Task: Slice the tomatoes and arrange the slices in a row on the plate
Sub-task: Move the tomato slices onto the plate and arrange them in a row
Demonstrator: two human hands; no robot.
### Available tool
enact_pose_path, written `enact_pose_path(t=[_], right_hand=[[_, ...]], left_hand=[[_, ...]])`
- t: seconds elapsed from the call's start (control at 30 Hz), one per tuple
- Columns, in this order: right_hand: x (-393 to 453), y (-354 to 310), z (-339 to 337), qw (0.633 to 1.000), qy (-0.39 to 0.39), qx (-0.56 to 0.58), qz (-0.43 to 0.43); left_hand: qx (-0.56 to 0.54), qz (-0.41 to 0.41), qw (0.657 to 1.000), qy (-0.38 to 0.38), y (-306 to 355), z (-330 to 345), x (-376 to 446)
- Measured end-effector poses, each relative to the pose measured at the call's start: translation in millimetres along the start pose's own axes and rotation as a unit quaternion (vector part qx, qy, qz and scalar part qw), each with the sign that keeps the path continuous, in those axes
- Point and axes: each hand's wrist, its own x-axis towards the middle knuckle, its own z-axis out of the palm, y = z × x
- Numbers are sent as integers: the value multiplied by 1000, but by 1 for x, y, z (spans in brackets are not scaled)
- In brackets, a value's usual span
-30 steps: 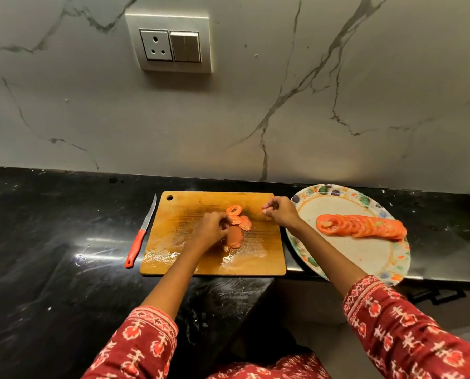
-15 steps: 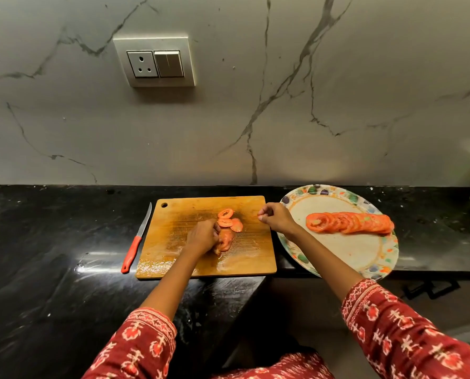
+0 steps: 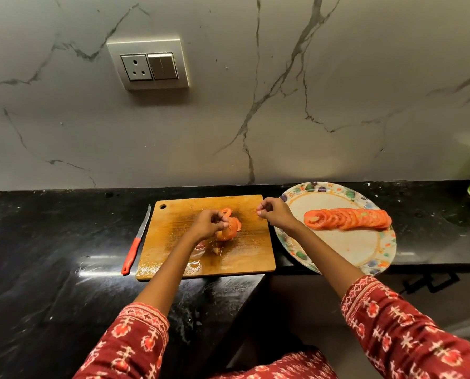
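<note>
Left hand (image 3: 209, 224) at frame centre, fingers curled round stack of tomato slices (image 3: 227, 227) on cutting board (image 3: 244, 255). Right hand (image 3: 273, 213) above board's right edge, fingers loosely curled, fingertips close together; cannot tell if anything is pinched. Row of slices (image 3: 347, 218) overlapping across plate (image 3: 365, 255), right of board. Knife (image 3: 135, 242) on counter (image 3: 36, 255), just left of board.

The person wore dark red sleeves (image 3: 409, 329) with small white and orange shapes; the forearms were bare.
</note>
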Motion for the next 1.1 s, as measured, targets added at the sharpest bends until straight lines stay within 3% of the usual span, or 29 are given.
enact_pose_path(t=[0.17,0.3,0.53,0.7,0.87,1.1], right_hand=[[-3,1,3,1000,-8,4,-2],[-2,2,4,1000,1,10,7],[-2,2,15,1000,-7,10,17],[-2,3,12,1000,4,25,12],[-3,8,2,999,9,35,8],[-5,11,-25,997,26,74,25]], left_hand=[[48,-62,995,64,-18,2,-1],[119,7,985,124,-24,4,-8],[323,39,940,106,-11,23,-16],[313,33,943,111,-17,23,-15],[221,27,960,172,-16,12,-15],[138,92,961,223,15,0,-10]])
